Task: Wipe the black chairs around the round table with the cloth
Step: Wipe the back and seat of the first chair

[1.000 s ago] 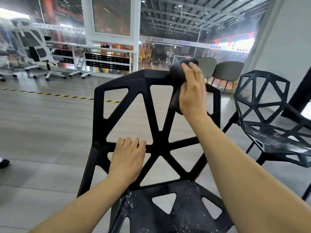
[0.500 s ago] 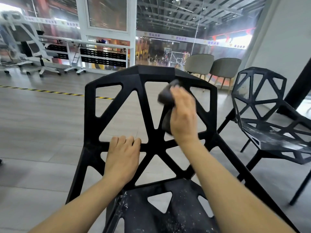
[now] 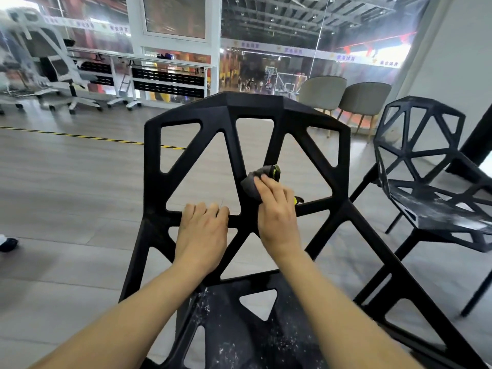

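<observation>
I judge I'm partway through the first chair (image 3: 247,107): I'm working on its backrest, and its seat (image 3: 239,339), just below my wrists, is speckled with white dust, so that part looks unwiped. The second chair (image 3: 420,166), off to the right of the first one, has a whitish, dusty seat too, so I'd say it is untouched. No round table shows from here, and I can't tell whether more chairs wait out of view.

My left hand (image 3: 202,235) grips the crossbar low on the backrest, fingers curled over the top of it, steadying the chair. My right hand (image 3: 277,217) pinches the cloth (image 3: 259,179) and presses it against the slanted strut where it meets the middle of the backrest, just right of my left hand. The cloth is a bunched grey wad with a yellow-green edge poking out above my fingertips.
</observation>
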Tool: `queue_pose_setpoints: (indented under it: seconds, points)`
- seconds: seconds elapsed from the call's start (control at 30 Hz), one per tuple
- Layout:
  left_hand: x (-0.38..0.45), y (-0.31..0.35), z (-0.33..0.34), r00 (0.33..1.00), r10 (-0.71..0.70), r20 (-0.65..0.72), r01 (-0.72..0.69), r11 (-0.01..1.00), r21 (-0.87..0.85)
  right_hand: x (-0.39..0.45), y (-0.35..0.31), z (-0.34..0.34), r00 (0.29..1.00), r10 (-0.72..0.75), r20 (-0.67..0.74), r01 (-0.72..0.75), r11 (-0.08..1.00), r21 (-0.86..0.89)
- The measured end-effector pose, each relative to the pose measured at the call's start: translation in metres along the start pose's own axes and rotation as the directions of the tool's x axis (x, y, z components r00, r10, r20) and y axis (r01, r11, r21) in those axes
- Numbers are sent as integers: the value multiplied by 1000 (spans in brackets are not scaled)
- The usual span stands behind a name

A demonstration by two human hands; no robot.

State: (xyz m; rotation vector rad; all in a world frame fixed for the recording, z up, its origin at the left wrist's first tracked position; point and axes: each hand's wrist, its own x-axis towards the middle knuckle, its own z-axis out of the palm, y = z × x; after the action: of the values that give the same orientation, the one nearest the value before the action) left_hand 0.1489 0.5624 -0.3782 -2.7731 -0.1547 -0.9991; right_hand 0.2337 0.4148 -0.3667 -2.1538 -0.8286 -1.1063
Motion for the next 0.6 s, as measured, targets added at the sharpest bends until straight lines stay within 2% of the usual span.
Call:
queue_pose_setpoints:
  seconds: [0.17, 0.23, 0.33, 0.43, 0.53, 0.6]
  points:
    - [-3, -2, 3, 1000, -6, -11, 6, 1000, 12, 62, 5, -33, 988, 31, -151, -25, 999, 41]
    - [-1, -1, 3, 1000, -2, -11, 2, 1000, -7, 66, 6, -20, 993, 36, -109, -33, 999, 27]
    - [3, 1, 2, 1000, -15, -6, 14, 1000, -17, 21, -2, 9, 998, 5, -58, -9, 997, -71]
    - [2, 1, 1, 999, -24, -28, 23, 999, -31, -11, -6, 6, 999, 51, -1, -51, 998, -47]
    - [1, 1, -2, 999, -24, -32, 23, 999, -40, 22, -5, -15, 998, 62, -32, -61, 998, 33]
    - [2, 2, -3, 999, -27, -26, 26, 1000, -17, 58, -12, -27, 991, 14, -134, -5, 998, 61]
